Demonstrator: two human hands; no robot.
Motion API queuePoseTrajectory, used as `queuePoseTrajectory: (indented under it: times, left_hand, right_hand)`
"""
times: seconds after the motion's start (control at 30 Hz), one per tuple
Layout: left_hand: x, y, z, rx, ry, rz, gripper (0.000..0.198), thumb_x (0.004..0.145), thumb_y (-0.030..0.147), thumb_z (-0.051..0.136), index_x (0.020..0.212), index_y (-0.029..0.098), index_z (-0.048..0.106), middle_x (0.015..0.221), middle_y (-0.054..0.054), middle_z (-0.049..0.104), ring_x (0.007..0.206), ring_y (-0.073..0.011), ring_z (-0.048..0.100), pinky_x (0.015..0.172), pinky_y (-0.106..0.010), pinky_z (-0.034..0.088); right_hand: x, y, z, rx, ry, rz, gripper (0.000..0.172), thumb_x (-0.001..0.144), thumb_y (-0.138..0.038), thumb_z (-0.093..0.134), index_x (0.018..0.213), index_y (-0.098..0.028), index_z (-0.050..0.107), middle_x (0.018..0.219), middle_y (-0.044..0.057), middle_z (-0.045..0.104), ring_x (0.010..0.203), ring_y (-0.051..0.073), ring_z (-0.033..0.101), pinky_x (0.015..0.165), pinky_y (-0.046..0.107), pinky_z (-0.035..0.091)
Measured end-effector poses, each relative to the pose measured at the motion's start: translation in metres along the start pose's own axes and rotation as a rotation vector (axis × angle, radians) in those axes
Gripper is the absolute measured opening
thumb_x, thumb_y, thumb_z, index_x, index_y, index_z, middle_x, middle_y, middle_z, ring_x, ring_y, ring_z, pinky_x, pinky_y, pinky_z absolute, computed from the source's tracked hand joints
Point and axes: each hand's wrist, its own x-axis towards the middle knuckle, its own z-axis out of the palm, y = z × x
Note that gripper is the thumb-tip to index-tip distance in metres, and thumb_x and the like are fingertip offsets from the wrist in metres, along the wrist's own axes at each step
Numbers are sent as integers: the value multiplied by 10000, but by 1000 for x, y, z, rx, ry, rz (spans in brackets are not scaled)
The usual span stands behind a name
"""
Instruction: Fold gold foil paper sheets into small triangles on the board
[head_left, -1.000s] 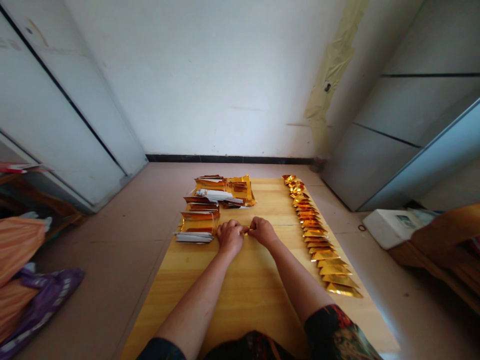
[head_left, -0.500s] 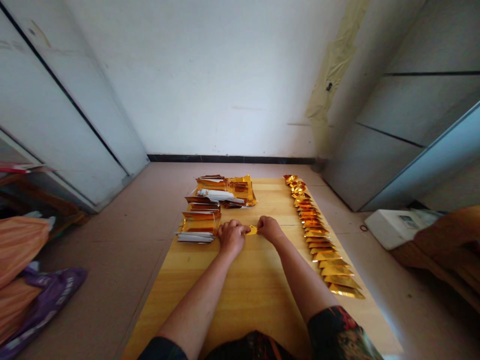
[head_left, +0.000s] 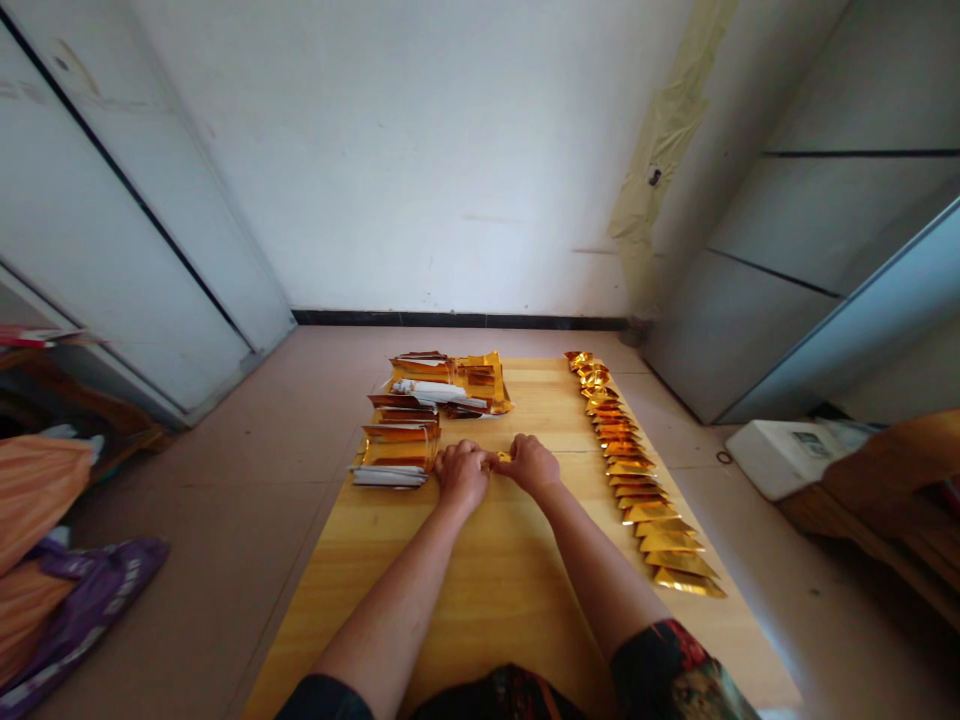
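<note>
A small piece of gold foil paper (head_left: 504, 457) lies on the wooden table (head_left: 495, 600), mostly covered by my fingers. My left hand (head_left: 462, 474) is closed on its left side, fingers curled and thumb pressed toward the paper. From the right, my right hand (head_left: 534, 463) pinches the same piece, its thumb reaching across to the left thumb. Just left of my left hand sit bundles of gold paper sheets (head_left: 401, 446) with white edges. A long row of folded gold paper pieces (head_left: 634, 465) runs along the table's right side.
More gold paper bundles (head_left: 480, 380) lie at the table's far left. On the right stands a white box (head_left: 772, 458) by brown wooden furniture. Orange and purple bags (head_left: 97, 590) are on the left. A white wall (head_left: 450, 180) rises beyond the floor.
My right hand has shifted slightly left, its thumb now stretched over the foil paper to meet the left thumb. Less of the paper shows. The left hand stays nearly in place.
</note>
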Motion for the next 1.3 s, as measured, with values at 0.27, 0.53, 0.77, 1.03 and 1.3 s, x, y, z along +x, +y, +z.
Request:
queuePoseTrajectory:
  times: [0.27,0.53,0.77,1.03,1.3]
  left_hand:
    - [0,1,-2,-6,-4,-10,288,777,182,547,907,386,704,1029,15,629,1015,-189,487,907,-370,273]
    - [-1,1,-1,-1,25,8,271,781,194,544,917,371,698,1011,8,631,1010,-193,490,901,-367,274]
    - [-2,-1,-1,10,7,19,302,775,193,521,964,369,679,1042,9,616,1024,-194,473,922,-371,260]
    - [-5,-5,2,13,33,86,321,750,204,543,1021,342,646,1054,6,604,1037,-199,465,938,-363,249]
    - [-4,-7,8,1,101,114,315,781,196,533,1056,315,630,1049,3,632,1018,-195,490,934,-354,264]
  right_hand:
    - [9,8,-6,-39,-58,72,203,704,-278,657,876,-186,598,923,95,636,832,202,620,623,252,410]
    - [8,32,-4,75,18,-319,231,753,-137,590,966,-213,638,1004,43,619,870,141,580,725,210,407]
    - [6,34,0,-102,3,-674,176,849,-196,546,980,-212,663,955,58,618,906,159,527,826,242,382]
    - [9,32,6,-172,66,-708,203,920,-254,466,993,-199,647,919,68,603,876,163,509,800,254,364]
    - [13,37,15,-245,115,-710,229,942,-279,425,989,-218,640,914,61,603,872,169,497,753,255,351]
